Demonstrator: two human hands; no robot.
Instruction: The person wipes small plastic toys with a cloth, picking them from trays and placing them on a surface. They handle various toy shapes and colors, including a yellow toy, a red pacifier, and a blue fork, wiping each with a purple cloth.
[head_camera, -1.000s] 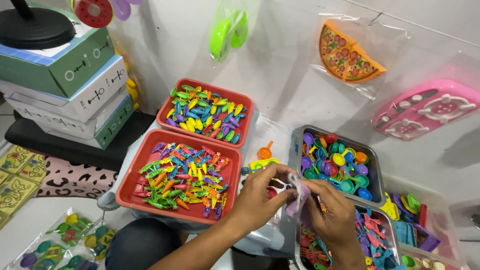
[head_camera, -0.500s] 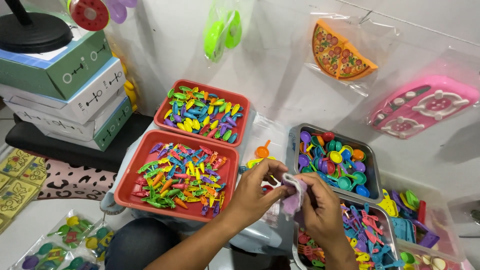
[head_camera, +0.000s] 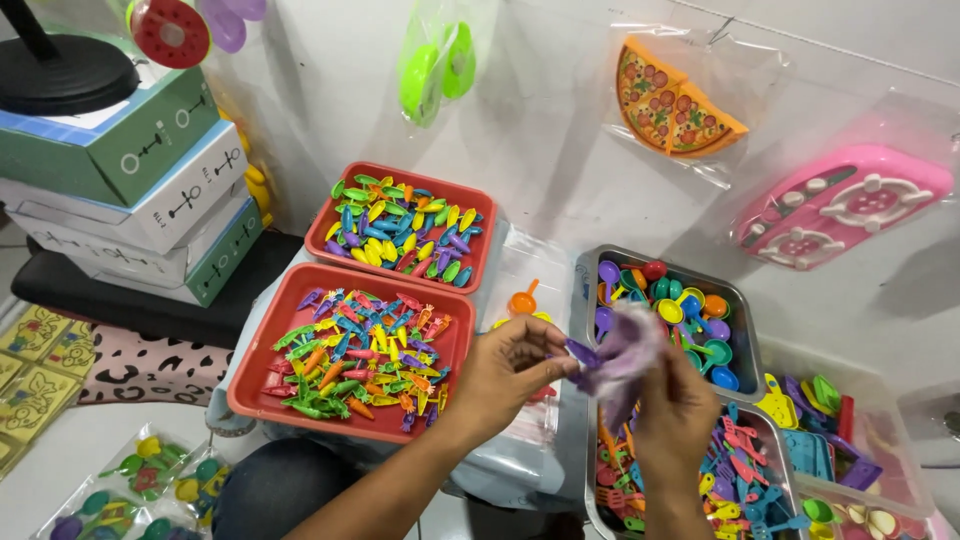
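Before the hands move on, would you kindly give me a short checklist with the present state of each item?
1. Left hand pinches a small purple plastic piece: ok.
2. Right hand grips the blurred purple and white bundle: ok; what it is, cannot tell.
3. Both red plastic trays of small coloured toy pieces sit flat: ok.
4. Metal tray of coloured toy spoons is within view beside the hands: ok.
5. Orange toy spoon lies loose on the clear plastic bag: ok.
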